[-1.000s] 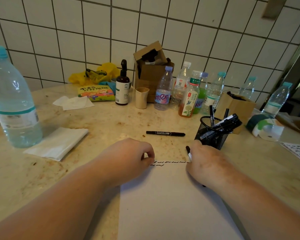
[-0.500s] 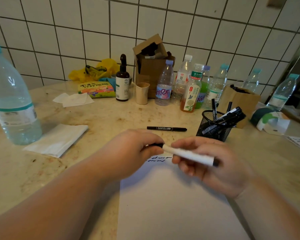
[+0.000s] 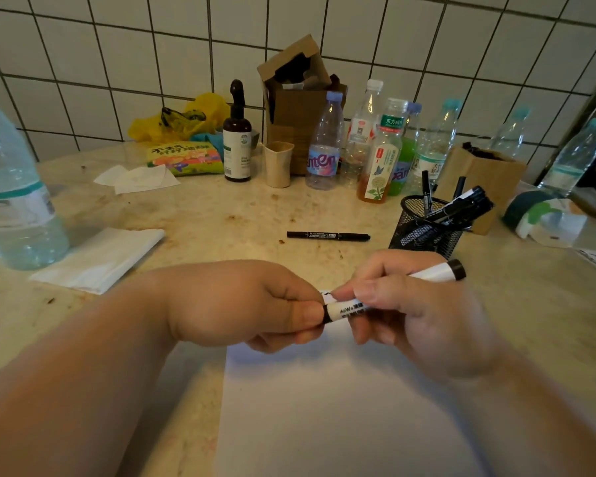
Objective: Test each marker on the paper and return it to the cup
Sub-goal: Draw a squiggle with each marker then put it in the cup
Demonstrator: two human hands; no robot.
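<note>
White paper (image 3: 341, 418) lay nearest; above it both hands gripped one white marker (image 3: 430, 273), left hand (image 3: 241, 304) pinching its black end, right hand (image 3: 424, 315) wrapping the barrel. Beyond stood the mesh cup (image 3: 424, 232), then a "smen" bottle (image 3: 324, 146).

Illumination is dim, warm and diffuse. Soft shadows fall on the white sheet of paper (image 3: 341, 407) at lower centre. Wide-angle distortion bends the white tiled wall (image 3: 117, 63) grout lines at frame edges. Forearms at the bottom corners appear soft-focused.
</note>
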